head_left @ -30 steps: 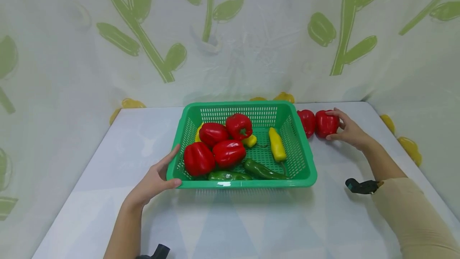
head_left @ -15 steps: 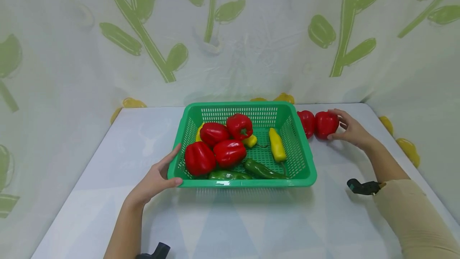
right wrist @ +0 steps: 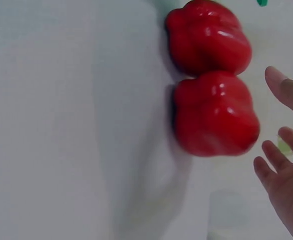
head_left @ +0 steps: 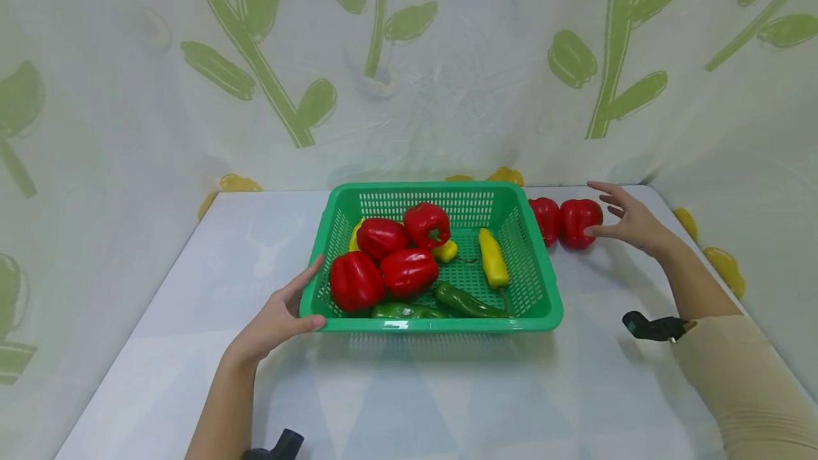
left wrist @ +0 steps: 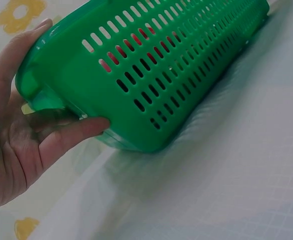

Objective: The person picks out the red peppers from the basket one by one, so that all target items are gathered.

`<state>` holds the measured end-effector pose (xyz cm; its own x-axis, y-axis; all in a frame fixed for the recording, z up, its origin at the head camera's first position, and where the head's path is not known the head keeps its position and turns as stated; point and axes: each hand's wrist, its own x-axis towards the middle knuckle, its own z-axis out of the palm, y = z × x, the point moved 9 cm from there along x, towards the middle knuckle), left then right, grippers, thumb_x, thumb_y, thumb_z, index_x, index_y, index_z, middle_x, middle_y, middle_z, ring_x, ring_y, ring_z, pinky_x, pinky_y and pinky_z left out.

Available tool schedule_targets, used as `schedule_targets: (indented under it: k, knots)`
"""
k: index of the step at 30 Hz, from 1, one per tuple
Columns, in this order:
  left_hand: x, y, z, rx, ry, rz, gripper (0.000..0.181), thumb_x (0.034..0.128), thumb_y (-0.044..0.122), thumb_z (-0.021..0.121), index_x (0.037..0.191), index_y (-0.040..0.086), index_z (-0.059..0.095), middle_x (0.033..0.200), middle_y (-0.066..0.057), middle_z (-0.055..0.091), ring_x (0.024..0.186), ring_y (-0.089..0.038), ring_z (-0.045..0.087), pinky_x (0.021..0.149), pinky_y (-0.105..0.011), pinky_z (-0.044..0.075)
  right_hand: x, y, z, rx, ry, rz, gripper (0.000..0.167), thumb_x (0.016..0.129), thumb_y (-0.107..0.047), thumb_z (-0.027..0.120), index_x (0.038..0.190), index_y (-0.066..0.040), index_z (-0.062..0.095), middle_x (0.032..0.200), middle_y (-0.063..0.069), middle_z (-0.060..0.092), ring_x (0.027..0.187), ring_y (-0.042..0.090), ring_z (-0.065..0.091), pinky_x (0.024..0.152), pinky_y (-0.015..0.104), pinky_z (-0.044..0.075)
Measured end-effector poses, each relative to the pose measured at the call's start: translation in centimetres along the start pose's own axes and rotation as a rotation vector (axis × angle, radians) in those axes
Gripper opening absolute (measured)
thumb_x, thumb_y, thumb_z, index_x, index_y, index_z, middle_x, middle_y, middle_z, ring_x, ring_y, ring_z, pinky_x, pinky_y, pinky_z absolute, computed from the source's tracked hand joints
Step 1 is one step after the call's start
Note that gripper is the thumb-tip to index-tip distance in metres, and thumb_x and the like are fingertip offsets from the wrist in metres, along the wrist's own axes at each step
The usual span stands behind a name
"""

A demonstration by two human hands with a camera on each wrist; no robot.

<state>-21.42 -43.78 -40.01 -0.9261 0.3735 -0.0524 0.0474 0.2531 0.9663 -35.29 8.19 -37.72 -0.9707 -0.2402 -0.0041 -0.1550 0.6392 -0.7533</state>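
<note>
Across the middle of a pale bench [head_left: 409,389] sat a green basket [head_left: 441,325] with slotted walls; heaped in its left half were four red bell peppers [head_left: 410,272], three lying together and one resting at the back with its green stem end facing forward; two bits of yellow [head_left: 445,252] showed past the heap, mostly hidden; along the front wall inside lay two green peppers [head_left: 469,302], one long and tapering, the other partly covered; to the right, on the basket's floor, a long yellow pepper [head_left: 493,258] pointed its thin stem toward the front.

Outside, just beside the basket's right wall, two more red bell peppers [head_left: 580,223] stood on the bench, touching each other; the person's right hand [head_left: 629,226] was just beside the farther one, fingers spread and holding nothing; the left hand [head_left: 277,314] gripped the basket's front left corner, thumb pressed to the outer wall; the two hands were well apart; a beige sleeve [head_left: 741,389] covered the right forearm.
</note>
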Motion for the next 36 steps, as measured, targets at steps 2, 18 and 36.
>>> schedule_targets:
  k: [2,18,36]
  knots:
    - [0.0,0.0,0.0,-0.001,-0.004,0.001,0.086,0.0832,0.011,0.067,0.152,0.020,0.018,0.158,-0.011,0.013,0.139,-0.037,0.018,0.085,-0.025,0.051,0.1,-0.6,-0.1,-0.005,-0.004,-0.007,0.097,0.077,-0.010,0.076,0.152,-0.012,0.014,0.152,0.025,0.016,0.134,0.052,0.021,0.095,0.063,0.036]
    - [0.2,0.2,-0.6,0.052,-0.029,-0.013,0.086,0.0822,0.013,0.070,0.151,0.013,0.019,0.157,-0.013,0.017,0.136,-0.041,0.024,0.084,-0.026,0.053,1.8,-5.7,-0.5,0.035,-0.036,-0.078,0.094,0.079,-0.016,0.074,0.152,-0.018,0.016,0.156,0.012,0.017,0.136,0.044,0.025,0.094,0.063,0.039]
    - [0.4,0.0,-0.3,-0.006,-0.063,-0.004,0.088,0.0824,0.011,0.070,0.152,0.014,0.016,0.158,-0.010,0.011,0.139,-0.041,0.018,0.086,-0.026,0.051,3.4,-12.1,-0.9,-0.010,-0.098,-0.207,0.084,0.079,-0.013,0.075,0.148,-0.021,0.028,0.149,0.009,0.035,0.131,0.033,0.039,0.097,0.044,0.044]
